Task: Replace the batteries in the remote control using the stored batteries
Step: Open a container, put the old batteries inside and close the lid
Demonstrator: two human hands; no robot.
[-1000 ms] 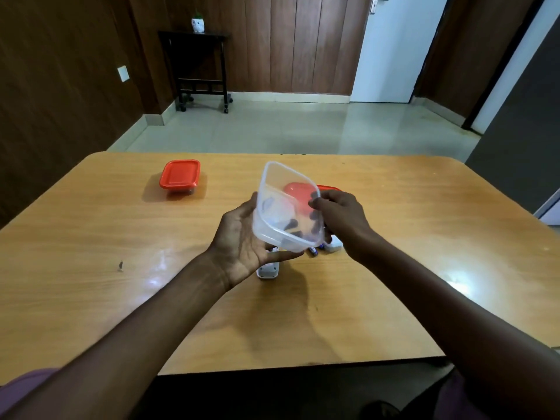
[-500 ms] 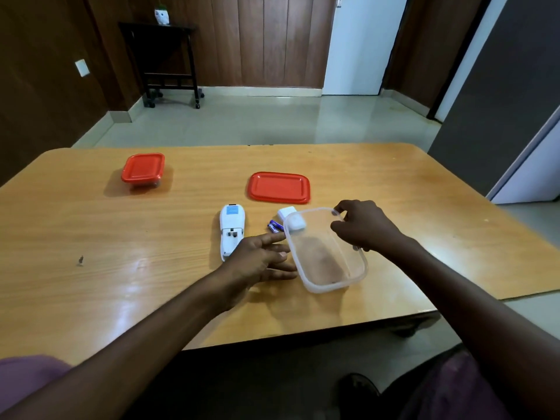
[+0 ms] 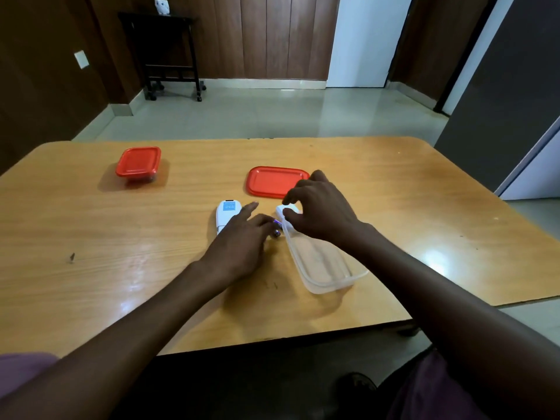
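- A white remote control (image 3: 226,214) is lying back-side up near the middle of the wooden table (image 3: 91,237), its near end hidden under a person's left hand (image 3: 239,247)
- The left hand is reaching flat across the remote, fingers stretched out and relaxed, with the fingertips landing beside small batteries (image 3: 276,230) that are lying on the table between the remote and a clear plastic container (image 3: 321,265); only a purple end and a metal tip of the batteries are showing
- The right hand (image 3: 321,210) is hovering just beyond the container's far end, its thumb and fingers curling around a small white piece (image 3: 287,211), apparently the remote's battery cover; whether the fingers are actually pinching it or only closing toward it cannot be told
- The clear container is sitting open on the table to the right of the remote, running lengthwise toward the near edge, partly crossed by the right forearm
- Its red lid (image 3: 272,181) is lying flat on the table just behind the two hands
- A second, smaller container with a red lid (image 3: 138,162) is standing closed well off to the left
- A dark side table (image 3: 169,53) is standing against the wood-panelled wall beyond the table
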